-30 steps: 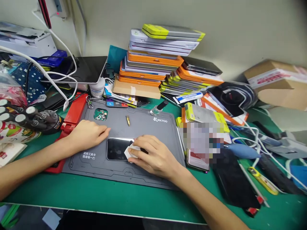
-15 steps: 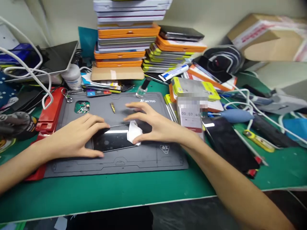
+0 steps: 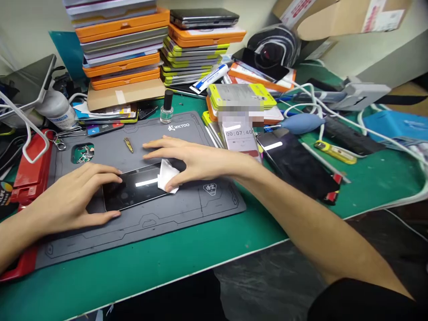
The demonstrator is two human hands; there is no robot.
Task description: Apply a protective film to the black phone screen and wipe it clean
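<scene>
A black-screened smartphone (image 3: 133,187) lies flat on a grey work mat (image 3: 187,223), light glaring off its glass. My left hand (image 3: 76,196) spans the phone's left end, thumb along the near edge and fingers at the far edge, gripping it. A folded white wipe (image 3: 167,176) rests on the right part of the screen. My right hand (image 3: 190,162) holds this wipe under its thumb, the index and middle fingers stretched out past the phone's far side. Its palm side and the phone's right end are partly hidden. A small brass-coloured bit (image 3: 128,145) lies beyond the phone.
Small metal parts sit in the mat's recess (image 3: 83,153). A glass bottle with black cap (image 3: 166,107) stands at the mat's back edge. To the right are a timer display (image 3: 240,138), a dark screen (image 3: 297,165) and a yellow cutter (image 3: 336,152). Orange cases (image 3: 123,26) are stacked behind.
The camera view has swung right, so everything sits further left. Both hands keep nearly the same hold on the phone and wipe.
</scene>
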